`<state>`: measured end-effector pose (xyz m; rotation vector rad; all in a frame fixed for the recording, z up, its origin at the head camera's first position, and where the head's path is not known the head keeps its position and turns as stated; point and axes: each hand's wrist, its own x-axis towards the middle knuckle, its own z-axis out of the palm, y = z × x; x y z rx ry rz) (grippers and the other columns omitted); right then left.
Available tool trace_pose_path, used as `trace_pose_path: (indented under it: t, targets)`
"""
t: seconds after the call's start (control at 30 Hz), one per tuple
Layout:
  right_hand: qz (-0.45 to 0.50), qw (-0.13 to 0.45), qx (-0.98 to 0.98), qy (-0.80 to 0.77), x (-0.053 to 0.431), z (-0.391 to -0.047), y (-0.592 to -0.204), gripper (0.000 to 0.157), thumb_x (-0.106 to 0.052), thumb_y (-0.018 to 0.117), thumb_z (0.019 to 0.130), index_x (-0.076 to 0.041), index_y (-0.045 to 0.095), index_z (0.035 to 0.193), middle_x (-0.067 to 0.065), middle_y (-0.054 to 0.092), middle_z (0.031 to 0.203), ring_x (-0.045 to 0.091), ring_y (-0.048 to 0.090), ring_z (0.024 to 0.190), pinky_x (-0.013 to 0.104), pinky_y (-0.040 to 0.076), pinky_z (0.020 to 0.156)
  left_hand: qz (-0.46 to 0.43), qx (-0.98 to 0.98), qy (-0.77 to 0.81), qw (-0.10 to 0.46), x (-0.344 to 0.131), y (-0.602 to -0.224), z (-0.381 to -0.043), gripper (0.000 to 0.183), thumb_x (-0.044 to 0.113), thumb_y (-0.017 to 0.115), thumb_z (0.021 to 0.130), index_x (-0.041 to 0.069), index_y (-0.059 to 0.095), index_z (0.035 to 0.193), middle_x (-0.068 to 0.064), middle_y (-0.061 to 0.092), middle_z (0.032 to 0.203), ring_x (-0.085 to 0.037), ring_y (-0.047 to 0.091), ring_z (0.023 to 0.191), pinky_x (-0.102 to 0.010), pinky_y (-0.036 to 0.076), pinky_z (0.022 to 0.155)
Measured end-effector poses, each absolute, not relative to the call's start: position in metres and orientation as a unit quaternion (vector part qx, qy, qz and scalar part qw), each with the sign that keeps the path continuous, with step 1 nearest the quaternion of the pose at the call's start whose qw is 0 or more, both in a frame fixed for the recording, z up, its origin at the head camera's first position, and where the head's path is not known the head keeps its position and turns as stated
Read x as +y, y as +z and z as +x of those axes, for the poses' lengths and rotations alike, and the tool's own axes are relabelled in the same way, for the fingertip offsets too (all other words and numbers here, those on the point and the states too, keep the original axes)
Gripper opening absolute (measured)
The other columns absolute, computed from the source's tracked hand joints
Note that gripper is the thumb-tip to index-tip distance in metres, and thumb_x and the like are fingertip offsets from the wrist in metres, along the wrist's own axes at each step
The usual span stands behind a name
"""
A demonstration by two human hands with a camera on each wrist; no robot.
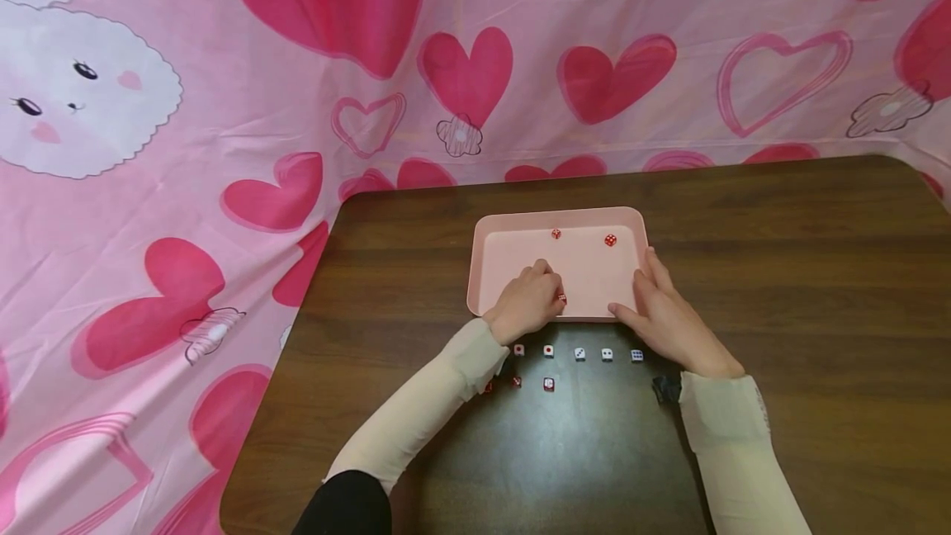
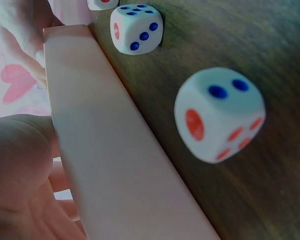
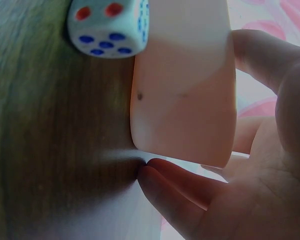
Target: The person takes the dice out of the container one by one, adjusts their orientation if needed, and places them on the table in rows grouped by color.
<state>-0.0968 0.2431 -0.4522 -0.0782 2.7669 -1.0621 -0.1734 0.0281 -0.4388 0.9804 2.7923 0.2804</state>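
A shallow pink tray [image 1: 594, 279] stands on the table. My left hand [image 1: 526, 300] reaches into its front part, fingers curled, with a red die [image 1: 562, 299] at the thumb and fingertips. The left wrist view hides that die behind the tray's wall [image 2: 105, 135]. At the tray's front right corner, my right hand [image 1: 672, 320] grips it, thumb over the front rim and fingers along the right end, as the right wrist view shows too. Two more red dice lie inside near the back, one in the middle [image 1: 555, 234], one at the right [image 1: 610, 240].
Several white dice [image 1: 580, 354] stand in a row just in front of the tray. Nearer still is a second row with red dice [image 1: 517, 382], partly behind the left sleeve [image 1: 431, 403]. Pink heart-patterned cloth [image 1: 513, 130] hangs behind the brown table [image 1: 810, 287].
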Motion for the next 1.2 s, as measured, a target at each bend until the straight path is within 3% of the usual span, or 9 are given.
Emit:
trace_pose_path:
  t: [1.2]
  targets:
    - [-0.033, 0.08, 0.932, -0.351, 0.243, -0.0965, -0.4527, 0.086, -0.039, 0.06, 0.093, 0.008, 0.016, 0.15, 0.017, -0.019, 0.161, 0.05, 0.008, 0.145, 0.065, 0.032, 0.102, 0.346, 0.932, 0.099, 0.037, 0.0227, -0.435, -0.1736, 0.015, 0.018, 0.06, 0.087, 0.01, 0.069, 0.079, -0.008, 0.061, 0.111, -0.021, 0.059, 0.09, -0.03, 0.052, 0.073]
